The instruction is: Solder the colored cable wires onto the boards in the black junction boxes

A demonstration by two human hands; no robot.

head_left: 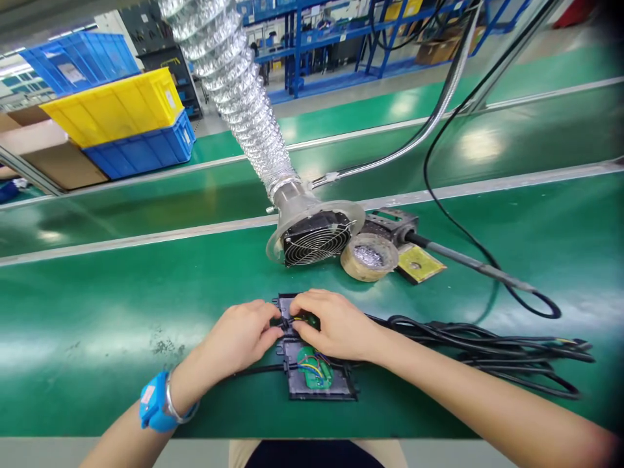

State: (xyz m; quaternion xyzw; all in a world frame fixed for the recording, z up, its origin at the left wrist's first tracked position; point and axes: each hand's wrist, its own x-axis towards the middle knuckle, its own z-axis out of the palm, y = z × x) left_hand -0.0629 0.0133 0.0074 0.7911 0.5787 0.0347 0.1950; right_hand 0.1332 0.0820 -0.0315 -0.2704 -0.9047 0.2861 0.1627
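Note:
Two black plastic housings lie one behind the other on the green bench. The nearer housing (345,389) holds a green circuit board (316,370) with yellow, blue and red wires, and a black cable enters its left side. Over the rear housing (287,300), my left hand (246,331) pinches the black cable at the left edge with thumb and fingertips. My right hand (336,325) reaches in from the right, its fingers curled at the wires and board inside; the exact point of contact is partly hidden by the fingers.
Behind the housings are a fan (316,240) under a foil duct (244,97), a round tin (369,257), a yellow sponge (420,263) and a soldering iron (468,261) in its stand. Coiled black cables (487,348) lie right; crates (117,107) stand back left.

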